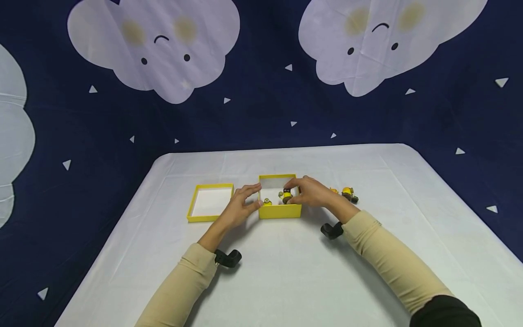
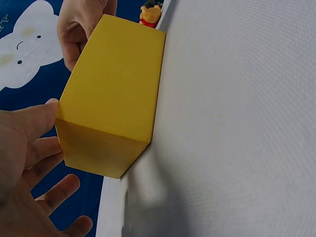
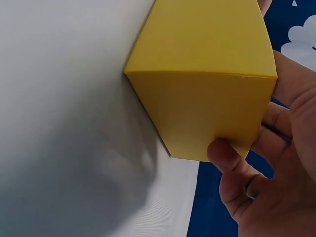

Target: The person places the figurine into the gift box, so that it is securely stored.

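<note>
An open yellow box [image 1: 280, 212] with a white inside stands on the table. My right hand [image 1: 312, 191] reaches over its right side and pinches a small yellow-and-black toy figure [image 1: 287, 196] inside the box. In the right wrist view, one finger touches the end wall; the toy figure is hidden there. A one-eyed yellow Minion figure [image 1: 267, 202] shows at the box's front left, and a small greenish toy [image 1: 280, 194] is beside the pinched figure. My left hand [image 1: 239, 208] rests fingertips and thumb against the box's left side, other fingers spread.
Left of the box lies a shallow yellow-rimmed lid [image 1: 210, 218], white inside. Right of the box, behind my right wrist, are a yellow-and-dark toy figure [image 1: 348, 192] and a bear figure in red [image 2: 150, 16]. A dark-blue cloth with clouds [image 1: 261, 127] surrounds the white table [image 1: 286, 272].
</note>
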The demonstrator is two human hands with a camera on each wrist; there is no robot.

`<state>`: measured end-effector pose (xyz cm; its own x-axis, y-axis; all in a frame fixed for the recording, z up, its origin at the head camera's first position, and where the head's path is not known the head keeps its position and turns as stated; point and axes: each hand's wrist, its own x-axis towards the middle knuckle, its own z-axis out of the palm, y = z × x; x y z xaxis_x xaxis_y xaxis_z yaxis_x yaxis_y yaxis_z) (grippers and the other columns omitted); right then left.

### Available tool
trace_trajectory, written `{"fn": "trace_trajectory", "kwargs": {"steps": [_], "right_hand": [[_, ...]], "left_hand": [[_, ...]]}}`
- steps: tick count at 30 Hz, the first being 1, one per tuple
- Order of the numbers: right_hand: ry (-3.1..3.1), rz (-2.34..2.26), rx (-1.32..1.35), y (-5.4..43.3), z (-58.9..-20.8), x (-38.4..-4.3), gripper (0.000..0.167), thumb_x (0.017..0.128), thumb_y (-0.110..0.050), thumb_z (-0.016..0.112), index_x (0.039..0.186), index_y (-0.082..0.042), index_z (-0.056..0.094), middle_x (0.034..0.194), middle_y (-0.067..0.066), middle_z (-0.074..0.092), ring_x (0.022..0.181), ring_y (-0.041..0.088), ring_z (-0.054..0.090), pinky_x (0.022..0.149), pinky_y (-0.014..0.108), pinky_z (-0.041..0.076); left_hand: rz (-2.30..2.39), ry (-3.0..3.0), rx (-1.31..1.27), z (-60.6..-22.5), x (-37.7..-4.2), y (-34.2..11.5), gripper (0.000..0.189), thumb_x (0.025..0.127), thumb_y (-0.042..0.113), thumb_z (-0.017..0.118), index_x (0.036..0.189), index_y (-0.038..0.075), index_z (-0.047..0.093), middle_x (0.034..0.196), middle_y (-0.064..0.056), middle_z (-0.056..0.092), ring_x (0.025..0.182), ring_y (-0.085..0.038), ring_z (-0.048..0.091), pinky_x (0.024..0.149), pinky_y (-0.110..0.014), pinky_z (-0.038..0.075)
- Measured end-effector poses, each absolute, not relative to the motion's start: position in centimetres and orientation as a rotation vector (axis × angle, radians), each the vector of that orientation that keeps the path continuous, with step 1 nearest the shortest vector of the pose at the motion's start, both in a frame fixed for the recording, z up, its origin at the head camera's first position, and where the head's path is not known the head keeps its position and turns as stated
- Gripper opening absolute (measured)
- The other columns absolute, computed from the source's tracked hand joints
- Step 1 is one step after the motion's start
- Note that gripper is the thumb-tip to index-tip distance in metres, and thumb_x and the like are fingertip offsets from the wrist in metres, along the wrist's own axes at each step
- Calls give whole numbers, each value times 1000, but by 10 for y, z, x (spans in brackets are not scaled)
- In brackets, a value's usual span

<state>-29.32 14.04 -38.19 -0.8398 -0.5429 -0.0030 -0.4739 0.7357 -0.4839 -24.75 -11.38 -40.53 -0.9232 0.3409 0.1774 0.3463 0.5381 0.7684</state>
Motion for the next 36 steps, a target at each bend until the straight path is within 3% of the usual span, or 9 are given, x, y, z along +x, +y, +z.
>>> {"fn": "trace_trajectory", "kwargs": {"steps": [10,25,36], "right_hand": [[2755,-570,-878,135,-378,-298,39,82,-27,72,117,-12,65,120,3,67,112,25,55,104,44,39],[2667,-424,-934,130,-371,-303,34,84,-23,69,116,-12,65,117,5,68,112,22,61,99,40,45],[2675,-268,-874,123,-367,-301,30,86,-22,65,115,-15,66,117,0,68,107,23,54,95,43,41]], "left_hand": [[-1383,-2754,-598,-407,-247,-113,51,91,22,61,139,9,47,146,0,43,137,-25,32,112,-49,29],[-1379,-2752,-608,-405,-246,-112,50,92,20,61,139,9,47,146,-1,44,137,-27,33,112,-50,28],[-1400,-2769,-587,-404,-246,-112,50,92,22,61,139,13,47,146,1,43,134,-25,34,111,-49,31]]}}
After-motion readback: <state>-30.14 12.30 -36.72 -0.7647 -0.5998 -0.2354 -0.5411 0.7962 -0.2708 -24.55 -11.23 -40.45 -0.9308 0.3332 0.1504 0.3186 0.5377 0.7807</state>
